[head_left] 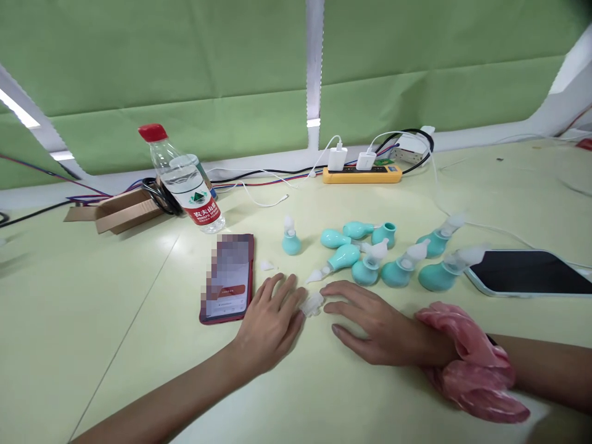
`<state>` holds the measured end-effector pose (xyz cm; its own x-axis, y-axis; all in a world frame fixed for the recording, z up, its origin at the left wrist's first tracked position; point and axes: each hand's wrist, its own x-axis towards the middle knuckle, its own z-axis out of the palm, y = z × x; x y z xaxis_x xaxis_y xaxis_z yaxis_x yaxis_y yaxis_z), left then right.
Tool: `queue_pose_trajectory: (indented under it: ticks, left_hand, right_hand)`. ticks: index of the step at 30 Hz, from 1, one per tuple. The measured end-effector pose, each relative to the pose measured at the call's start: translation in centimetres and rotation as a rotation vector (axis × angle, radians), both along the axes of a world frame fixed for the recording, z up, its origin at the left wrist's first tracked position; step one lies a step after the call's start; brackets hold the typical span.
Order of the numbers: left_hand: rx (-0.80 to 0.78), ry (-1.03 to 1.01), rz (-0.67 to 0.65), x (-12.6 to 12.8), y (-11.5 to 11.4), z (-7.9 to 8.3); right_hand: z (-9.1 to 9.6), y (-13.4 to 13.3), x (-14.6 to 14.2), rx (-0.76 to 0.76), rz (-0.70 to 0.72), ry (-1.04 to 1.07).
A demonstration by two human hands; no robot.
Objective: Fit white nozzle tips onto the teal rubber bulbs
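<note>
Small translucent white plastic pieces (312,304) lie in a little heap on the table between my hands. My left hand (269,317) rests palm down with its fingers stretched out, the inner side touching or almost touching the heap. From the right, my right hand (370,320) reaches over with fingers apart, its index fingertip at the heap's edge. Neither hand holds anything. Behind them sit several teal rubber bulbs, some with clear nozzles, like this upright bulb (365,271) and this lying bulb (343,258). A lone bulb (291,243) and a loose white tip (267,265) are farther left.
A phone in a red case (227,283) lies left of my left hand; another phone (531,272) is at the right. Behind stand a water bottle (187,185), an open cardboard box (127,211) and a yellow power strip (363,176) with chargers and cables. A pink scrunchie (476,370) circles my right wrist.
</note>
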<state>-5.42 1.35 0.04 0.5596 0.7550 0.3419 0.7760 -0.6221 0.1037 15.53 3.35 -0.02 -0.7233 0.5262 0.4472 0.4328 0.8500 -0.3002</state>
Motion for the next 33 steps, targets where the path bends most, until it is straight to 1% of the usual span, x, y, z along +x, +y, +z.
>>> queue_pose_trajectory:
  ticks: [1,4,6,8,12,17,21,24,28,33]
  left_hand:
    - [0.008,-0.018,-0.032,0.0,0.0,0.1]
    - [0.016,-0.046,-0.191,0.1,-0.1,0.2]
    - [0.003,-0.054,-0.245,0.1,-0.1,0.2]
    - [0.014,-0.08,-0.218,0.1,0.0,0.1]
    - [0.07,-0.133,-0.152,0.1,0.2,-0.2]
    - [0.04,-0.133,-0.094,0.1,0.4,-0.3]
    - [0.021,-0.104,-0.087,0.2,0.3,0.0]
    - [0.008,-0.12,-0.069,0.3,0.3,0.1]
    - [-0.019,-0.112,-0.07,0.2,0.4,-0.1]
    - [-0.026,-0.118,-0.094,-0.1,0.5,-0.3]
  right_hand:
    - [-0.1,0.0,0.0,-0.003,-0.011,0.014]
    - [-0.5,0.1,0.0,0.033,-0.044,0.008]
    - [-0.8,0.2,0.0,0.076,-0.051,-0.016]
    - [-1.0,0.3,0.0,0.1,-0.051,-0.017]
    - [-1.0,0.7,-0.2,0.094,-0.044,0.016]
    - [-0.8,1.5,-0.7,0.105,-0.005,-0.004]
    - [-1.1,1.9,-0.9,0.082,0.014,0.026]
    - [-1.2,1.9,-0.8,0.05,0.01,0.075]
    - [-1.3,1.8,-0.7,0.018,-0.001,0.146]
    - [-1.3,1.8,-0.6,0.005,0.005,0.127]
